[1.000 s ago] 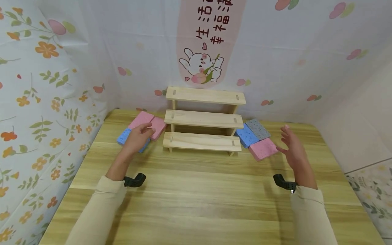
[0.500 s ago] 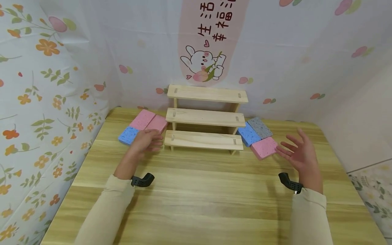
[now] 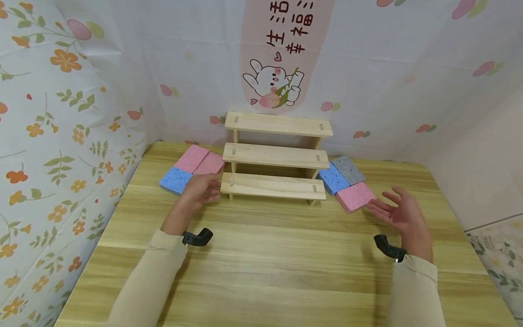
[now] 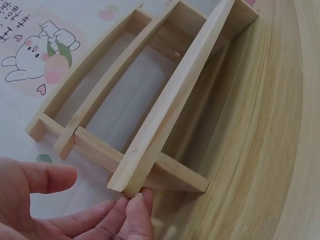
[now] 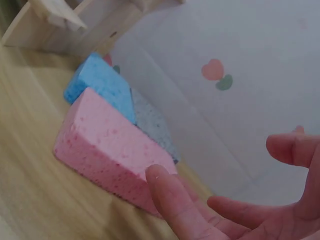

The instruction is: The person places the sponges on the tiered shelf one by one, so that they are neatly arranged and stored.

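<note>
A three-step wooden shelf [image 3: 275,155] stands at the back of the table. My left hand [image 3: 199,188] is at the left end of its lowest step [image 4: 175,95], fingers extended. In the left wrist view the fingertips [image 4: 138,215] meet that step's end, while the thumb is apart from the wood. My right hand [image 3: 404,218] is spread beside a pink sponge [image 5: 110,145], nothing in its grasp. One fingertip overlaps the sponge's near end in the right wrist view; contact cannot be told. Behind that sponge lie a blue sponge [image 3: 334,178] and a grey sponge [image 3: 348,170].
Left of the shelf lie two pink sponges [image 3: 191,159] and a blue sponge [image 3: 175,180], partly behind my left hand. A patterned white cloth [image 3: 184,68] hangs behind and left of the wood-grain table [image 3: 278,263]. Each wrist wears a black mount [image 3: 198,237].
My left hand has moved right, from above the left sponges to the shelf's lowest step. My right hand has turned, spread and come lower beside the pink sponge. The sponges and shelf keep their places.
</note>
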The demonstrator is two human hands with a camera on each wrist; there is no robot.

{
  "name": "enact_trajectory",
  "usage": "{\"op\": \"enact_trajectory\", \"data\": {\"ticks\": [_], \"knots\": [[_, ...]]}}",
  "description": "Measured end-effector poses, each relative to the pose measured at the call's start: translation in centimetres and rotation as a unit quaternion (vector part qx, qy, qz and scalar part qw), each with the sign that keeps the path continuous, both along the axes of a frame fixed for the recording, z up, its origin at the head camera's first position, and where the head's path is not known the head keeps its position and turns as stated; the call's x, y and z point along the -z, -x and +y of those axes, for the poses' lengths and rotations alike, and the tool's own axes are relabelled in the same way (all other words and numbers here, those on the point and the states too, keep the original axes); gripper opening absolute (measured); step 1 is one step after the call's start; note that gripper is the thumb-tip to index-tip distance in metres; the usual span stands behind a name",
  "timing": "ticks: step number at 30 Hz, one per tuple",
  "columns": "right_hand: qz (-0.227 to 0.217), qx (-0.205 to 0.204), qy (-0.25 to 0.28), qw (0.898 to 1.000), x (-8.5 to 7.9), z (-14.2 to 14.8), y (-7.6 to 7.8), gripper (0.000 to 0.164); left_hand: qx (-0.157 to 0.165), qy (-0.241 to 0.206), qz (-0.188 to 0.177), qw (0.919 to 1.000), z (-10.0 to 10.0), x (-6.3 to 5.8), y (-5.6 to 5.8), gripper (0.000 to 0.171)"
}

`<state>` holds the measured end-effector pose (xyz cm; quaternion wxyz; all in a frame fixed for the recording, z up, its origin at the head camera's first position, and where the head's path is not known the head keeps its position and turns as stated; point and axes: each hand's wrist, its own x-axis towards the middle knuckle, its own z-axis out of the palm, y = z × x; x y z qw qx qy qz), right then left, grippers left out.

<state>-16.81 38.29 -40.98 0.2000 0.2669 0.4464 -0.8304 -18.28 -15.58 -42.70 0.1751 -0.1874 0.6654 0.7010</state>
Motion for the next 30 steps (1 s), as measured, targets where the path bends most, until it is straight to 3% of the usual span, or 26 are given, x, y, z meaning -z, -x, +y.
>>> {"op": "enact_trajectory", "data": {"ticks": [3, 9, 11, 16, 19, 27, 30], "knots": [[-0.014, 0.0, -0.007, 1.0, 0.7, 0.0, 0.1, 0.077, -0.008, -0.015, -0.011, 0.9998, 0.2, 0.2, 0.1, 0.045], [-0.029, -0.022, -0.062, 0.997, 1.7, -0.1, 0.4, 0.089, -0.034, -0.053, -0.029, 0.9976, 0.4, 0.8, 0.4, 0.036], [-0.028, -0.029, -0.073, 0.996, 1.9, -0.1, 0.5, 0.08, -0.03, -0.057, -0.027, 0.9975, 0.4, 1.1, 0.5, 0.037], [-0.024, -0.027, -0.091, 0.995, 2.4, -0.3, 0.7, 0.038, -0.019, -0.047, -0.017, 0.9986, 0.7, 1.4, 0.8, 0.043], [-0.033, -0.026, -0.103, 0.994, 2.7, -0.3, 0.8, 0.03, -0.022, -0.046, -0.013, 0.9986, 0.8, 1.5, 0.8, 0.044], [-0.036, -0.03, -0.148, 0.988, 3.5, -0.7, 1.0, 0.033, -0.029, -0.075, 0.003, 0.9968, 0.7, 2.0, 0.9, 0.045], [-0.033, -0.032, -0.17, 0.984, 3.5, -0.9, 1.2, 0.044, -0.028, -0.079, 0.011, 0.9964, 0.7, 2.2, 1.0, 0.045]]}}
